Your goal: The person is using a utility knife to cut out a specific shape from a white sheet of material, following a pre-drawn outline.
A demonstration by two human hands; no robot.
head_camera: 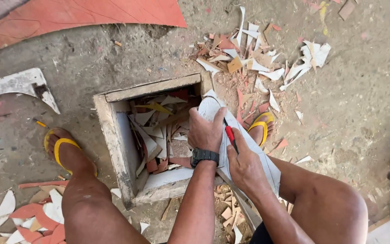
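Note:
A long white board piece [258, 156] rests slanted across the right edge of a square wooden box [113, 135]. My left hand [206, 131], with a black wristwatch, presses down on the board's upper end. My right hand [244, 165] grips a red-handled cutter [230, 134], its tip against the board's surface beside my left hand. Both hands sit between my bare knees.
The box holds several white and reddish offcuts. More scraps lie in a pile [258, 58] at the back, under the board and at the lower left. My feet in yellow sandals [62, 147] flank the box. A large red sheet [82, 13] lies at the top left.

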